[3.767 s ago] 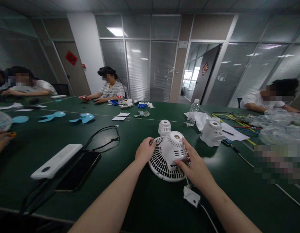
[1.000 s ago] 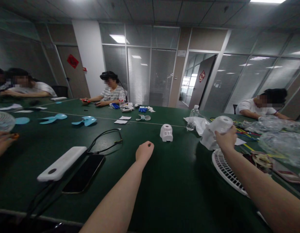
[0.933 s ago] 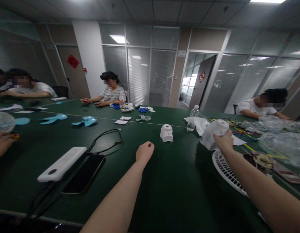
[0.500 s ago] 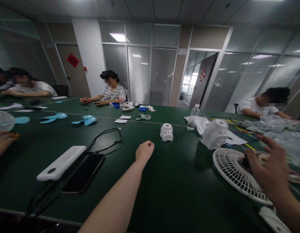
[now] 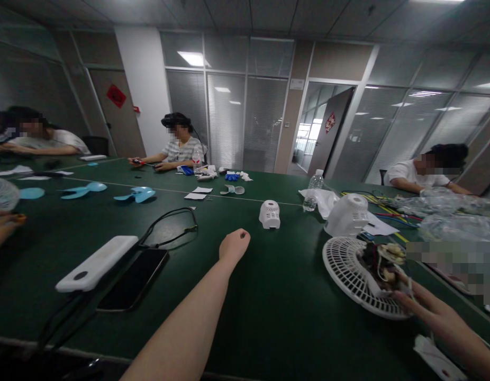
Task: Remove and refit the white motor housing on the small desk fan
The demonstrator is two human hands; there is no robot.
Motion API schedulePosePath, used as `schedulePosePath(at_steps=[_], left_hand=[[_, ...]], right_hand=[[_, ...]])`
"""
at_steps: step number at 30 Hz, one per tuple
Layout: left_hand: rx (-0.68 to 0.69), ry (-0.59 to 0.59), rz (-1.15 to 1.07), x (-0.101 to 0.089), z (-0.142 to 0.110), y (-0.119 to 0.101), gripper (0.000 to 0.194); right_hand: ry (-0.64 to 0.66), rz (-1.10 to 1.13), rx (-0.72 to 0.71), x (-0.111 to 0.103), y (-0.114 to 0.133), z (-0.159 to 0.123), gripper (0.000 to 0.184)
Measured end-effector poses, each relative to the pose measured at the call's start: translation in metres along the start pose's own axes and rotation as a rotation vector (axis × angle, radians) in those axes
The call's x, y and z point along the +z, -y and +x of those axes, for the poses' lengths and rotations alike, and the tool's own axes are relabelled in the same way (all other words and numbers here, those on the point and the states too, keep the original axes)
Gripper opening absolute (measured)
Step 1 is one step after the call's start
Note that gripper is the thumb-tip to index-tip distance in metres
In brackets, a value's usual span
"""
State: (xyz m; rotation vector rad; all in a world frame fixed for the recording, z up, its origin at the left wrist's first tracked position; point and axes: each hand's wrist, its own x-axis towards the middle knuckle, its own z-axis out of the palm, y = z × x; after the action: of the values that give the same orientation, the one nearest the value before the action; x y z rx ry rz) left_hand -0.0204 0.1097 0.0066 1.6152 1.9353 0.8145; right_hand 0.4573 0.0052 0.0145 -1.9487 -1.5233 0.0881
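My left hand [image 5: 234, 245] rests on the green table [image 5: 284, 317] as a closed fist; whatever is inside it is hidden. My right hand [image 5: 422, 307] comes in from the lower right, its fingers closed on the near edge of a white fan grille [image 5: 344, 267]. The grille lies flat, with a bare motor and wires [image 5: 382, 264] on top. A white motor housing [image 5: 346, 214] stands just behind the grille. A smaller white cover [image 5: 269, 214] sits further left, beyond my left hand.
A white power bank [image 5: 96, 263], black phone [image 5: 134, 278] and looped cable [image 5: 169, 225] lie at the left. Blue fan blades [image 5: 136, 194], a water bottle [image 5: 311, 193] and plastic bags [image 5: 455, 211] sit further back. Other people sit around the table; another person's hand [image 5: 1, 227] is at the left edge.
My right hand set the white housing down behind the grille, then took hold of the grille and pulled it leftward. My left fist has stayed put.
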Motion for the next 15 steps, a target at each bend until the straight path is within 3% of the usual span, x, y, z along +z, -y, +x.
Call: schedulePosePath(at_steps=[3, 7, 10, 15], left_hand=[[0.012, 0.009, 0.008, 0.001, 0.001, 0.0, 0.032], [0.08, 0.058, 0.002, 0.004, 0.0, -0.002, 0.035], [0.155, 0.098, -0.018, 0.007, 0.0, -0.003, 0.039], [0.105, 0.016, -0.098, 0.008, 0.008, 0.0, 0.038]], right_hand=[[0.197, 0.01, -0.076, 0.019, 0.047, -0.012, 0.075], [0.333, 0.028, -0.272, 0.05, 0.114, -0.03, 0.078], [0.459, 0.117, -0.292, 0.069, 0.158, -0.042, 0.085], [0.569, 0.469, -0.244, 0.085, 0.204, -0.03, 0.064]])
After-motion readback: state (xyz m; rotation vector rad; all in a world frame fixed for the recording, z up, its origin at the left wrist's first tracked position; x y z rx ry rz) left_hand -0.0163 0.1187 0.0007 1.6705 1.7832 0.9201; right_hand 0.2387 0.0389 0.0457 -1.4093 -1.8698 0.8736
